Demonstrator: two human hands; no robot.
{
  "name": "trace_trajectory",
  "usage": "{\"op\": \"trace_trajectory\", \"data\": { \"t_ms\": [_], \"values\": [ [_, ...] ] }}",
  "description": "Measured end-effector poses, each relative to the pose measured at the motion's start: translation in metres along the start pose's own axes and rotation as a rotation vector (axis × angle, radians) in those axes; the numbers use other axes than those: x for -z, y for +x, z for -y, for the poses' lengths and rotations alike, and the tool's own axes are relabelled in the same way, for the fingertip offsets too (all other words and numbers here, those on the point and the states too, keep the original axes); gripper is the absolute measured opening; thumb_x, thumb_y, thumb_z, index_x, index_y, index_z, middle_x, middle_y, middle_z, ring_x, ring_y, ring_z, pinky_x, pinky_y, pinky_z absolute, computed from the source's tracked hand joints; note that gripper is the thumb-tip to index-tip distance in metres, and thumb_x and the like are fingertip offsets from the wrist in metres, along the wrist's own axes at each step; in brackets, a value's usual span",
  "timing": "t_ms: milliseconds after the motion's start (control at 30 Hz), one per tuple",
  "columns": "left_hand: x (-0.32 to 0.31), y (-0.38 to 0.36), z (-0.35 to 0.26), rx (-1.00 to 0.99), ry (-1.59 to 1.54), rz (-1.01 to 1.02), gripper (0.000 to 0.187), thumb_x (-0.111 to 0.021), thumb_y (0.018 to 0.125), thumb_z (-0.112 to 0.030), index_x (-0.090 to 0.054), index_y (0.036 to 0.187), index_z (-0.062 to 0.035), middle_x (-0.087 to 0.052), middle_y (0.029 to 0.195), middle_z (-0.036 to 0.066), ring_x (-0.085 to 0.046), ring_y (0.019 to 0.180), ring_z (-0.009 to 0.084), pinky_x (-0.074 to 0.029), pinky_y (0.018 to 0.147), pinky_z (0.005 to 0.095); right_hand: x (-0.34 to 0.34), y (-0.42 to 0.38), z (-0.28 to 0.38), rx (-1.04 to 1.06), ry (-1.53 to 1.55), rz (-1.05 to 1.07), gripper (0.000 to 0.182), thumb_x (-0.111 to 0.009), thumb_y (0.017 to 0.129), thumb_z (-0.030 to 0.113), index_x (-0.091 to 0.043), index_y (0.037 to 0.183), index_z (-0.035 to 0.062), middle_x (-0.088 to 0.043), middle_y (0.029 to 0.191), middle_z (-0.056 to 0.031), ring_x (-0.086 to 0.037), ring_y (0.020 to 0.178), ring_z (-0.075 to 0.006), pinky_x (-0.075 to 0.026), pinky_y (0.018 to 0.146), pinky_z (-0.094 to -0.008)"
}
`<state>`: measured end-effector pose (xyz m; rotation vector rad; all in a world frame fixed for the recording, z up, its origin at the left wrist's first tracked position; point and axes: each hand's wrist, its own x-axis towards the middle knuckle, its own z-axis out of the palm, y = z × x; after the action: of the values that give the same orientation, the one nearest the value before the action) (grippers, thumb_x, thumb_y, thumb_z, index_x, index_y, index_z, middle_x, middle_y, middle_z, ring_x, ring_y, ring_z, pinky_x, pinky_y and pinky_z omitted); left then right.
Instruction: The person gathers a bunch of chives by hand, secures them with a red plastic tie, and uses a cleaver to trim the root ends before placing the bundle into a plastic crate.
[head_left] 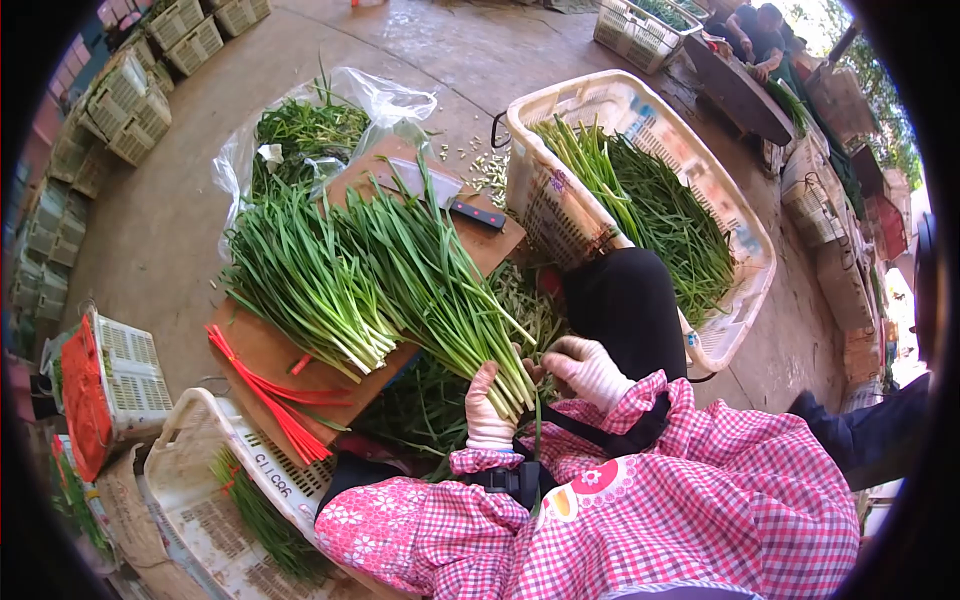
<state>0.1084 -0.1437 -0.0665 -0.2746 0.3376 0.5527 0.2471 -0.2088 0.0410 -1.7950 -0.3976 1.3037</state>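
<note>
My left hand (487,408), in a pale glove, is wrapped round the lower ends of a bunch of garlic chives (470,325). Its leaves slant up and away over the board. Just right of the stalk ends is my gloved right hand (588,372), fingers pinched together; what they hold, if anything, is hidden. Another bunch of garlic chives (305,275) lies on the brown board (245,345), pale ends toward me. A knife (478,214) with a dark handle rests at the board's far right, its blade partly covered by leaves. Red ties (285,400) hang over the near left edge.
At right, a white crate (740,190) holds many greens. A clear plastic bag (385,95) of greens sits beyond the board. Another crate (190,430) with some greens stands at lower left. Cut bits (488,175) litter the floor. Another person (757,40) is at far right.
</note>
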Motion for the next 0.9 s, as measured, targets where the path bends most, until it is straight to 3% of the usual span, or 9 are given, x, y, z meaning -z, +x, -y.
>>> {"op": "trace_trajectory", "data": {
  "t_ms": [133,333,400,467,533,600,667,733,900],
  "values": [
    [-0.003,-0.001,0.002,-0.058,0.073,0.023,0.042,-0.059,0.088,-0.020,-0.051,0.122,0.0031,-0.062,0.111,0.014,-0.063,0.094,0.0319,-0.051,0.085,0.0472,0.005,0.016,0.009,0.095,0.139,-0.069,0.025,-0.061,0.087,0.024,-0.061,0.097,0.0017,-0.054,0.065,-0.0008,-0.050,0.054,-0.0092,-0.040,0.048,-0.0243],
    [0.002,0.001,0.002,-0.020,0.111,0.028,0.045,-0.056,0.088,-0.022,-0.048,0.123,0.0064,-0.060,0.114,0.019,-0.060,0.102,0.0331,-0.048,0.091,0.0494,-0.008,0.026,0.011,0.138,-0.114,0.020,0.020,-0.064,0.085,0.021,-0.063,0.091,0.0017,-0.056,0.065,0.0001,-0.048,0.052,-0.0076,-0.039,0.047,-0.0244],
    [0.011,0.003,-0.001,-0.002,0.069,0.043,0.047,-0.057,0.088,-0.022,-0.047,0.124,0.0065,-0.058,0.119,0.019,-0.058,0.106,0.0354,-0.047,0.092,0.0476,-0.004,0.021,0.010,0.042,-0.162,0.107,0.025,-0.062,0.085,0.024,-0.064,0.095,0.0009,-0.060,0.069,-0.0020,-0.054,0.060,-0.0096,-0.045,0.056,-0.0266],
    [0.007,0.002,-0.001,-0.069,0.065,0.054,0.048,-0.058,0.088,-0.022,-0.047,0.124,0.0066,-0.056,0.121,0.021,-0.057,0.107,0.0372,-0.048,0.093,0.0461,-0.005,0.010,0.002,0.030,-0.269,0.182,0.027,-0.059,0.085,0.023,-0.064,0.097,-0.0002,-0.060,0.068,-0.0026,-0.054,0.060,-0.0112,-0.044,0.057,-0.0265],
    [0.001,-0.001,0.002,-0.062,0.061,0.034,0.050,-0.062,0.085,-0.020,-0.046,0.125,0.0065,-0.060,0.114,0.019,-0.058,0.106,0.0347,-0.048,0.093,0.0457,-0.006,0.001,-0.002,0.018,-0.354,0.270,0.028,-0.058,0.085,0.023,-0.064,0.101,0.0000,-0.060,0.068,-0.0025,-0.053,0.060,-0.0108,-0.044,0.056,-0.0272],
    [-0.001,-0.003,0.003,-0.055,0.061,0.120,0.056,-0.064,0.084,-0.022,-0.044,0.127,0.0067,-0.057,0.119,0.020,-0.055,0.112,0.0360,-0.048,0.093,0.0476,-0.004,0.002,-0.006,-0.087,-0.290,0.232,0.026,-0.058,0.086,0.023,-0.065,0.096,0.0004,-0.059,0.064,-0.0025,-0.052,0.053,-0.0107,-0.042,0.050,-0.0276],
    [-0.003,-0.004,0.005,-0.054,0.047,0.117,0.063,-0.066,0.082,-0.024,-0.039,0.130,0.0067,-0.052,0.126,0.021,-0.053,0.115,0.0375,-0.047,0.095,0.0486,-0.003,0.011,-0.015,-0.245,-0.012,0.265,0.022,-0.059,0.087,0.024,-0.064,0.090,0.0020,-0.057,0.059,-0.0022,-0.050,0.045,-0.0106,-0.038,0.042,-0.0273],
    [-0.003,-0.005,0.005,-0.029,0.020,0.141,0.063,-0.063,0.084,-0.025,-0.036,0.133,0.0049,-0.047,0.131,0.024,-0.052,0.115,0.0385,-0.049,0.091,0.0505,-0.004,0.009,-0.010,-0.237,0.017,0.264,0.020,-0.060,0.088,0.022,-0.063,0.080,0.0037,-0.055,0.057,-0.0003,-0.048,0.044,-0.0098,-0.036,0.040,-0.0243],
    [0.000,-0.009,0.002,0.036,0.112,0.050,0.060,-0.063,0.084,-0.023,-0.039,0.131,0.0065,-0.051,0.128,0.021,-0.053,0.114,0.0356,-0.049,0.091,0.0470,-0.003,0.005,-0.003,-0.221,-0.289,0.275,0.022,-0.063,0.087,0.027,-0.066,0.082,0.0052,-0.055,0.055,-0.0002,-0.046,0.043,-0.0090,-0.035,0.040,-0.0262]
  ]
}}
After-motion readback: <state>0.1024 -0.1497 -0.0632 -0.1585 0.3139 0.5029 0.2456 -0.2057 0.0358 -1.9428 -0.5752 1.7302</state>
